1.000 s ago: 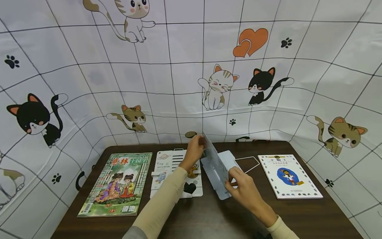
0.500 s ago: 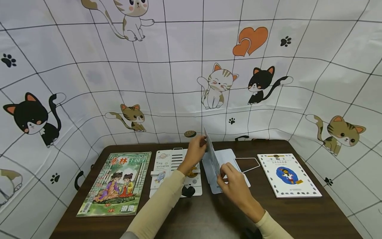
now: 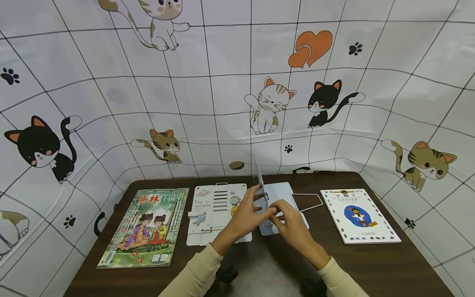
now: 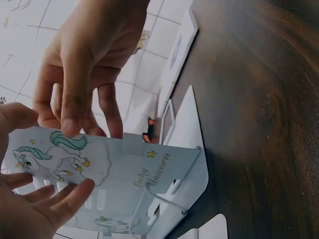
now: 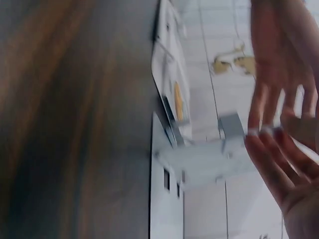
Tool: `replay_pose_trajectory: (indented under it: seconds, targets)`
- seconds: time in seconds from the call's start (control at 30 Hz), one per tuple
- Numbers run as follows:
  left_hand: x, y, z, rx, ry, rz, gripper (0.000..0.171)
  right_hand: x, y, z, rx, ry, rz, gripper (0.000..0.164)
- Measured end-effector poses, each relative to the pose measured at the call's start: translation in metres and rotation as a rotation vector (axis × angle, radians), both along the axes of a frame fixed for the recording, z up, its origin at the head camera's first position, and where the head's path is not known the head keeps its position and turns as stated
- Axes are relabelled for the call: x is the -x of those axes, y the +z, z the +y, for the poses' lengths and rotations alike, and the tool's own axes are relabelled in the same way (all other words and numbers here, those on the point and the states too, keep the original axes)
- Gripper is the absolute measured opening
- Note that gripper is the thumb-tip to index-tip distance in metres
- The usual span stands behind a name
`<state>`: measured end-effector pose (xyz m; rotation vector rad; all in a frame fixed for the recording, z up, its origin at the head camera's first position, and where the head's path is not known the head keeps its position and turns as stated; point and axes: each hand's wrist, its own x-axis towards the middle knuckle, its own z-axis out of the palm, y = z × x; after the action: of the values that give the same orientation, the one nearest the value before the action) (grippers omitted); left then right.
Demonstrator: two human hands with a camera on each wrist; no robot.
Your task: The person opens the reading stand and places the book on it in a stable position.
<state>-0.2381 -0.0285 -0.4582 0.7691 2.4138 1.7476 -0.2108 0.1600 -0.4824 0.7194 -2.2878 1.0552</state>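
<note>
A pale-blue book stand point(image 3: 281, 194) with a hinged panel stands right of centre on the table, its base flat and its panel raised nearly upright. Unicorns and the words "Lucky Unicorn" are printed on the panel point(image 4: 117, 167) in the left wrist view, with a bent wire rest at its lower end. My left hand point(image 3: 245, 216) holds the panel from the left, fingers spread across the printed face and thumb by the near edge. My right hand point(image 3: 295, 227) pinches that edge, thumb on the printed face and other fingers behind. Both thumbs nearly meet.
A white "Tiny universe" book stand point(image 3: 202, 206) lies flat on the left. Beyond it lies a green magazine point(image 3: 148, 227). A white book point(image 3: 360, 216) lies on the right. A wire leg point(image 3: 311, 201) sticks out from the blue stand's base. A cat-print sheet point(image 3: 208, 95) hangs behind.
My left hand has come from the panel's far top corner down toward its near edge, beside the right hand. The panel has swung more upright, seen almost edge-on.
</note>
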Motion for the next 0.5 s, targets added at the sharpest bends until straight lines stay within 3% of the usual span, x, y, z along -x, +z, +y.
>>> replay_pose_trajectory:
  seconds: [0.1, 0.17, 0.3, 0.4, 0.5]
  targets:
    - [-0.002, -0.003, 0.003, -0.042, 0.051, 0.014, 0.080, 0.008, -0.001, 0.012, 0.035, 0.071, -0.109, 0.020]
    - [-0.002, -0.005, 0.004, -0.067, 0.064, 0.010, 0.078, 0.016, -0.002, 0.025, 0.064, 0.059, -0.195, 0.015]
    - [-0.001, -0.006, 0.007, -0.113, 0.067, 0.009, 0.077, 0.039, -0.004, 0.065, 0.031, -0.169, -0.277, 0.006]
    - [0.002, -0.007, 0.009, -0.137, 0.071, 0.015, 0.076, 0.054, -0.005, 0.098, -0.098, -0.369, -0.314, 0.006]
    - [0.005, -0.008, 0.008, -0.153, 0.074, 0.036, 0.074, 0.061, -0.007, 0.125, -0.235, -0.454, -0.395, 0.011]
